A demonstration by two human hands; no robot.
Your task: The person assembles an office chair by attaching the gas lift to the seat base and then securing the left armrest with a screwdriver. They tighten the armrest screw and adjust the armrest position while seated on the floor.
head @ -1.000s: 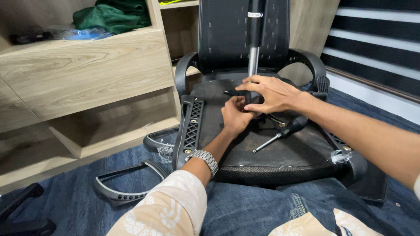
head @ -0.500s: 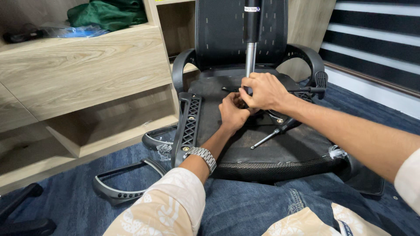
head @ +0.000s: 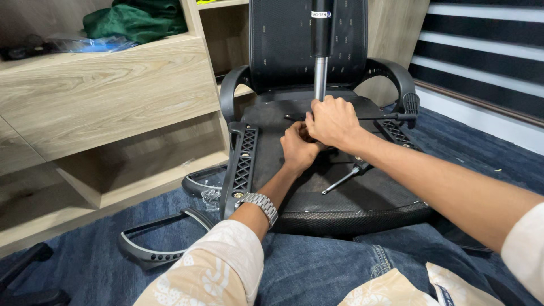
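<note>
A black office chair lies upside down, its seat underside [head: 362, 190] facing up. The gas lift cylinder [head: 321, 45] rises from the mechanism at the seat's middle. My right hand [head: 333, 120] is closed over the mechanism at the foot of the cylinder. Just below it, my left hand [head: 298, 148], a metal watch on the wrist, grips something small at the mechanism; what it holds is hidden. A screwdriver [head: 347, 177] lies on the seat underside, right of my left hand. A black armrest bracket [head: 241, 165] runs along the seat's left edge.
Two loose grey-and-black chair parts [head: 164, 241] lie on the blue carpet at the left. A wooden shelf unit [head: 107, 96] stands behind them, with green cloth [head: 136, 20] on top. My knees in jeans fill the bottom. A striped wall is at right.
The view has drawn closer to the chair. My right hand has slid in from the lever toward the cylinder's foot and closed. My left hand stays at the mechanism.
</note>
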